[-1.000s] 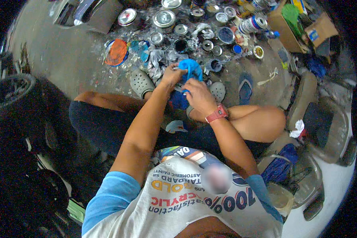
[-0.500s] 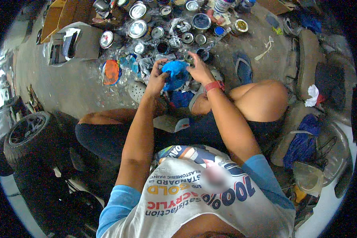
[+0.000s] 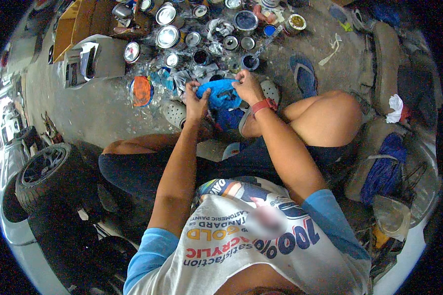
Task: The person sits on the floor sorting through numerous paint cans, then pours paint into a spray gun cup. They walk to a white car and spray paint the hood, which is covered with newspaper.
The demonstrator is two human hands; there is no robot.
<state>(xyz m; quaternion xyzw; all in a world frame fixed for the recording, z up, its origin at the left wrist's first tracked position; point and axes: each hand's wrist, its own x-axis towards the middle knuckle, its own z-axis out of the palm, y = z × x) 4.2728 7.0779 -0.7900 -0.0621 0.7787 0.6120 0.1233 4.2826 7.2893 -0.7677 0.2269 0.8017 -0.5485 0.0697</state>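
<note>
A blue, dark-smeared sheet, either cloth or thin plastic, is spread between my hands above the floor. My left hand pinches its left edge with thumb and fingers. Its upper right edge is gripped by my right hand, which has a red band at the wrist. Below the sheet lies a darker blue piece, partly covered, between my feet in light clogs. An open can of dark paint stands just beyond my right hand, and another dark-filled can is farther left.
Several paint cans and crumpled rags crowd the stained floor ahead. An orange-smeared round lid lies left. Cardboard boxes stand far left, a tire nearer. A blue flip-flop is at right.
The blue sheet was bunched, with my fingers spread around it. Now both hands grip its edges and it hangs flatter between them. The whole view has shifted slightly.
</note>
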